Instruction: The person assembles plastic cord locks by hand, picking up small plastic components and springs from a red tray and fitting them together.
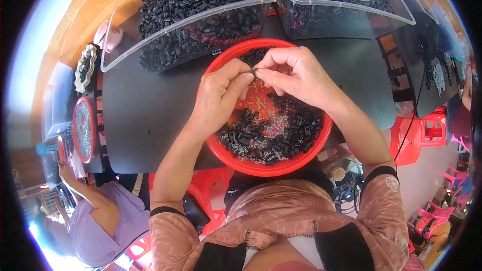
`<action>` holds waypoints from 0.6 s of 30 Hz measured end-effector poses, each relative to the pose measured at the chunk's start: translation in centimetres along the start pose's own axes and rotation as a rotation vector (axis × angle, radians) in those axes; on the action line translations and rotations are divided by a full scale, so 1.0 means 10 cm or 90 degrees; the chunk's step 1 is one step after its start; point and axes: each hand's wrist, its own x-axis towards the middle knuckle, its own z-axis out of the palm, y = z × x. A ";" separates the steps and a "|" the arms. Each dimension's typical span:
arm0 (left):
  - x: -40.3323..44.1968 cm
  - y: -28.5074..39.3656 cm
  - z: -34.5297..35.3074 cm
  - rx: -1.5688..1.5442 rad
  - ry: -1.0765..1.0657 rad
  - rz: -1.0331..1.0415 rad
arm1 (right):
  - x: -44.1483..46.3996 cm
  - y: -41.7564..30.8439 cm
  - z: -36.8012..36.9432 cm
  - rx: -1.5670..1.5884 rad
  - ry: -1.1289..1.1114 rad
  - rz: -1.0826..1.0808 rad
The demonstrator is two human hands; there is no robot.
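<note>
Small dark piece (254, 72) pinched between thumb and forefinger of both hands, left hand (216, 93) and right hand (297, 76), fingertips meeting; piece mostly covered, its shape not readable. Held above the upper part of a round, red, glossy plastic basin (269, 171). Upper basin contents partly hidden by the hands. Basin floor printed with yellow figures, partly buried. In the basin: loose black plastic parts (306, 129), short and blocky, some with round holes; among them, small silvery ridged pieces (277, 125), spring-like, too small to confirm. Beyond the basin: two clear, smooth-walled plastic bins (191, 20) (346, 20) heaped with similar black parts, both cut off at the top edge. Worktop (150, 115) dark, smooth, matte. Lower left: another person in a purple top (113, 221), partly out of view.
</note>
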 end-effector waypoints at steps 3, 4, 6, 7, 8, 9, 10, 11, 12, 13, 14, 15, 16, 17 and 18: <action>-0.02 0.05 0.01 -0.048 -0.029 -0.021 | 0.05 0.06 -0.17 0.105 -0.085 0.048; -0.01 0.06 0.01 -0.052 -0.031 -0.008 | 0.07 0.06 -0.20 0.110 -0.097 0.056; -0.02 0.04 0.02 -0.065 -0.041 0.005 | 0.07 0.07 -0.22 0.130 -0.121 0.084; -0.03 0.04 0.02 -0.054 -0.049 0.007 | 0.08 0.08 -0.23 0.117 -0.126 0.084; -0.04 0.05 0.01 -0.044 -0.056 0.009 | 0.07 0.08 -0.23 0.118 -0.130 0.095; -0.03 0.05 0.00 -0.033 -0.062 0.013 | 0.08 0.07 -0.23 0.117 -0.134 0.103; -0.02 0.06 0.00 -0.021 -0.064 0.025 | 0.07 0.08 -0.23 0.118 -0.138 0.112; -0.01 0.07 0.00 -0.008 -0.063 0.038 | 0.09 0.10 -0.22 0.122 -0.142 0.115; -0.01 0.06 0.01 0.006 -0.063 0.050 | 0.08 0.12 -0.20 0.129 -0.142 0.115; -0.02 0.05 0.00 0.008 -0.062 0.041 | 0.08 0.12 -0.17 0.137 -0.142 0.113; -0.01 0.03 0.00 0.011 -0.058 0.034 | 0.09 0.12 -0.16 0.142 -0.143 0.107; 0.00 0.02 -0.01 0.016 -0.052 0.028 | 0.09 0.14 -0.15 0.143 -0.135 0.107; -0.01 0.01 -0.01 0.003 -0.047 0.021 | 0.09 0.16 -0.15 0.142 -0.130 0.102; -0.01 0.01 -0.01 -0.007 -0.040 0.014 | 0.10 0.15 -0.15 0.140 -0.127 0.095; 0.00 0.02 -0.01 -0.016 -0.032 0.009 | 0.11 0.11 -0.15 0.144 -0.116 0.091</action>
